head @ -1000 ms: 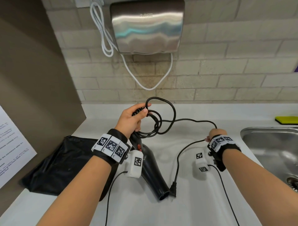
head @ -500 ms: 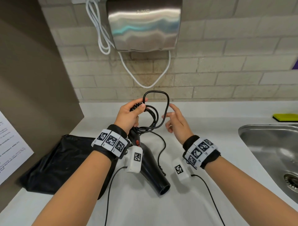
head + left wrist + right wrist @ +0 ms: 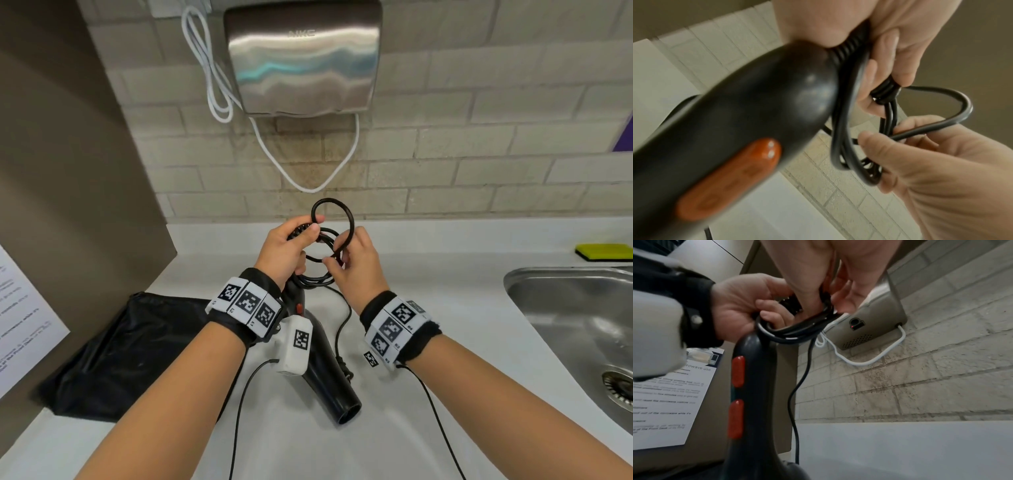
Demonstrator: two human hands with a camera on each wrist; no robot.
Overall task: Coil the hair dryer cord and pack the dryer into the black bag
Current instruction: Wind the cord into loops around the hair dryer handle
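Observation:
The black hair dryer (image 3: pixel 329 373) with orange buttons (image 3: pixel 737 372) stands tilted on the counter, nozzle toward me. My left hand (image 3: pixel 291 250) grips the top of its handle (image 3: pixel 766 105) together with several loops of the black cord (image 3: pixel 334 219). My right hand (image 3: pixel 352 260) pinches one cord loop (image 3: pixel 931 128) right beside the left hand. The cord's loose tail (image 3: pixel 344 325) hangs down to the plug (image 3: pixel 342 365) by the nozzle. The black bag (image 3: pixel 126 353) lies flat on the counter at the left.
A steel sink (image 3: pixel 579 325) is set into the white counter (image 3: pixel 445 308) at the right, with a yellow sponge (image 3: pixel 604 251) behind it. A steel hand dryer (image 3: pixel 301 58) with a white cable hangs on the brick wall. A brown side panel with a paper notice (image 3: pixel 20 329) stands left.
My right hand has come in from the right side of the counter to the coil, pulling the cord's slack with it. The plug has slid toward the dryer.

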